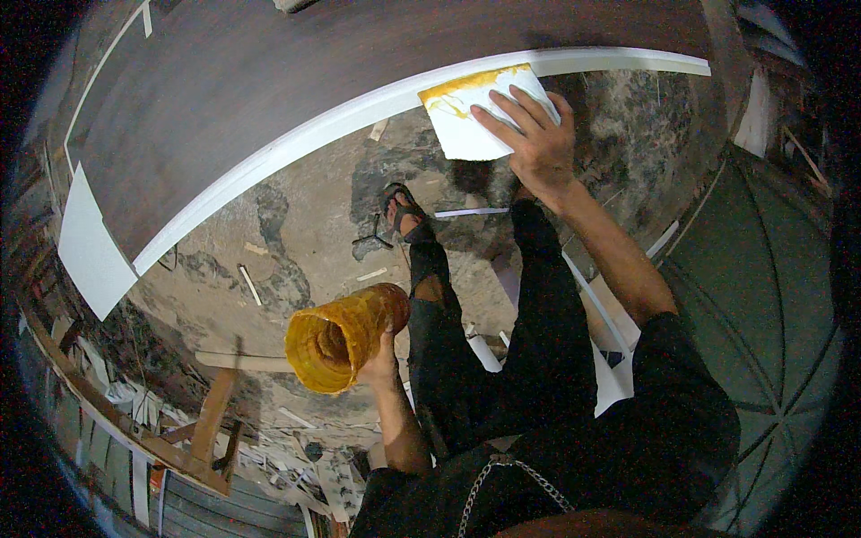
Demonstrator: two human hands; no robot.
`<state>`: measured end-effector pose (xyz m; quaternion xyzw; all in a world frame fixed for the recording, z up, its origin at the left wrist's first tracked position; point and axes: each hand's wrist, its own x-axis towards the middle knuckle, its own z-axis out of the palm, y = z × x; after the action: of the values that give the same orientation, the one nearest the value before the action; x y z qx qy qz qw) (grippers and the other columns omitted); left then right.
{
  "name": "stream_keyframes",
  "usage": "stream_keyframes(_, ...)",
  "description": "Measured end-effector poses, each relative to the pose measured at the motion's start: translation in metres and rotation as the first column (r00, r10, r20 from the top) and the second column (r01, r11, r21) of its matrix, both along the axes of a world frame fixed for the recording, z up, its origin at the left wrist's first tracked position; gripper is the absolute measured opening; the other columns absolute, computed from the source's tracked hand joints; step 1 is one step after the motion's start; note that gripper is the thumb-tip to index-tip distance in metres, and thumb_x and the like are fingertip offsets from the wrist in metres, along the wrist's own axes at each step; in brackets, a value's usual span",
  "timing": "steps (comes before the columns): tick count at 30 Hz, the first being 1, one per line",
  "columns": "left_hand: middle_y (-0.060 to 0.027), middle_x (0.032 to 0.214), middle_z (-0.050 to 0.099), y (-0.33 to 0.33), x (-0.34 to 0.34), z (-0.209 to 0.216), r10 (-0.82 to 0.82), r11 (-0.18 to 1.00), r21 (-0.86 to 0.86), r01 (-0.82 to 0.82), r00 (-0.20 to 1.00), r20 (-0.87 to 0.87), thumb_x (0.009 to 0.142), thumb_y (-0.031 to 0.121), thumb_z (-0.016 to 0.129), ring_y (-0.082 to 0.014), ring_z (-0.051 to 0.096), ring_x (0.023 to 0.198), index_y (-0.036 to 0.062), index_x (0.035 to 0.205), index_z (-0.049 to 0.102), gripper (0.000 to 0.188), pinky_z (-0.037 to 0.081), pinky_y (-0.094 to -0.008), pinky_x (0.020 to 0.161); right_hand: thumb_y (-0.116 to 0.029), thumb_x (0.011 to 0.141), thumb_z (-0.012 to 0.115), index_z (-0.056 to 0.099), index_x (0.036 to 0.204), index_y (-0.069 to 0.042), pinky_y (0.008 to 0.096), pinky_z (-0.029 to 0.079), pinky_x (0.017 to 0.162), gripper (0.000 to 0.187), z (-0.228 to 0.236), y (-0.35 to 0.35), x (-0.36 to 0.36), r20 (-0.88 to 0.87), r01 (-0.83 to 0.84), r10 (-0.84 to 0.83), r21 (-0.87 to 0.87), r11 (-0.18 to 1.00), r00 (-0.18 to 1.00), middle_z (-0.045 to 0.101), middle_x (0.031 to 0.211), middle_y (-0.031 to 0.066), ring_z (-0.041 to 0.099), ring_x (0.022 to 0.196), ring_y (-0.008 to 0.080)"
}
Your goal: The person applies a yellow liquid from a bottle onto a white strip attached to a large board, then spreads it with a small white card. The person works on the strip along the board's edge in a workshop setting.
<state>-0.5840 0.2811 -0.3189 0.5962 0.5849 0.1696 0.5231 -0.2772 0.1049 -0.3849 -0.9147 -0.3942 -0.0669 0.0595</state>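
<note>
My left hand [381, 362] is wrapped round a container [359, 325] coated in yellow-brown, glue-like stuff. The container is tilted, and its open mouth faces left and toward me. My right hand [543, 148] grips a stiff white sheet [471, 125], fingers spread over its face and thumb hidden. Yellow paste is smeared along the sheet's far edge. That edge overlaps the white edge strip [305, 136] of a large dark brown board [269, 76]; I cannot tell whether they touch.
Another white sheet [94, 247] lies at the board's left corner. Offcuts and scraps litter the dirty floor [296, 206] around my feet. A wooden frame [211, 421] stands at the lower left, and a dark green ribbed surface [753, 341] is on the right.
</note>
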Motion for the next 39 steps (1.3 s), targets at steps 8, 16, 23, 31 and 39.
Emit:
stream_keyframes(8, -0.0222, 0.141, 0.044, 0.005, -0.005, -0.003, -0.014, 0.998, 0.064, 0.014, 1.000, 0.001, 0.063, 0.007, 0.088, -0.0329, 0.049, 0.126, -0.0058, 0.141, 0.027, 0.100, 0.040, -0.0489, 0.109, -0.007, 0.074, 0.059, 0.062, 0.128, -0.033, 0.0493, 0.031, 0.106, 0.060, 0.006, -0.003, -0.013, -0.051, 0.007, -0.007, 0.006, 1.000, 0.999, 0.061, 0.129, -0.0013, 0.057, 0.119, 0.0199)
stream_keyframes(16, -0.0225, 0.141, 0.044, 0.009, -0.011, -0.005, -0.029, 0.999, 0.043, 0.030, 0.999, -0.013, 0.065, 0.009, 0.088, -0.0336, 0.050, 0.126, -0.0060, 0.141, 0.029, 0.098, 0.040, -0.0498, 0.108, 0.000, 0.068, 0.061, 0.065, 0.126, -0.030, 0.0421, 0.030, 0.107, 0.065, 0.005, 0.004, -0.001, -0.039, 0.073, -0.072, 0.019, 0.997, 0.997, 0.061, 0.129, -0.0050, 0.056, 0.119, 0.0177)
stream_keyframes(23, -0.0230, 0.142, 0.044, 0.013, -0.006, -0.002, -0.015, 1.000, 0.001, 0.015, 1.000, -0.011, 0.065, 0.010, 0.089, -0.0344, 0.050, 0.126, -0.0062, 0.141, 0.028, 0.099, 0.040, -0.0501, 0.108, -0.004, 0.067, 0.068, 0.061, 0.129, -0.031, 0.0456, 0.032, 0.106, 0.068, 0.008, 0.003, -0.004, -0.075, 0.056, -0.058, -0.027, 0.998, 0.995, 0.059, 0.132, -0.0036, 0.054, 0.122, 0.0195)
stream_keyframes(31, -0.0239, 0.142, 0.044, 0.015, 0.004, 0.005, 0.018, 1.000, -0.025, -0.018, 1.000, 0.004, 0.065, 0.012, 0.090, -0.0349, 0.050, 0.126, -0.0064, 0.141, 0.029, 0.098, 0.041, -0.0499, 0.108, -0.011, 0.067, 0.071, 0.056, 0.134, -0.034, 0.0489, 0.032, 0.105, 0.072, 0.005, 0.003, -0.005, -0.086, 0.055, -0.059, -0.047, 0.997, 0.995, 0.058, 0.133, -0.0020, 0.053, 0.123, 0.0211)
stream_keyframes(39, -0.0223, 0.142, 0.044, 0.029, -0.009, -0.003, -0.035, 0.999, -0.009, 0.035, 0.999, -0.012, 0.066, 0.018, 0.091, -0.0338, 0.049, 0.127, -0.0052, 0.142, 0.025, 0.103, 0.040, -0.0487, 0.109, -0.010, 0.066, 0.069, 0.056, 0.133, -0.034, 0.0488, 0.033, 0.103, 0.072, 0.004, 0.001, -0.002, -0.066, 0.052, -0.053, -0.016, 0.999, 0.996, 0.061, 0.131, -0.0020, 0.058, 0.118, 0.0205)
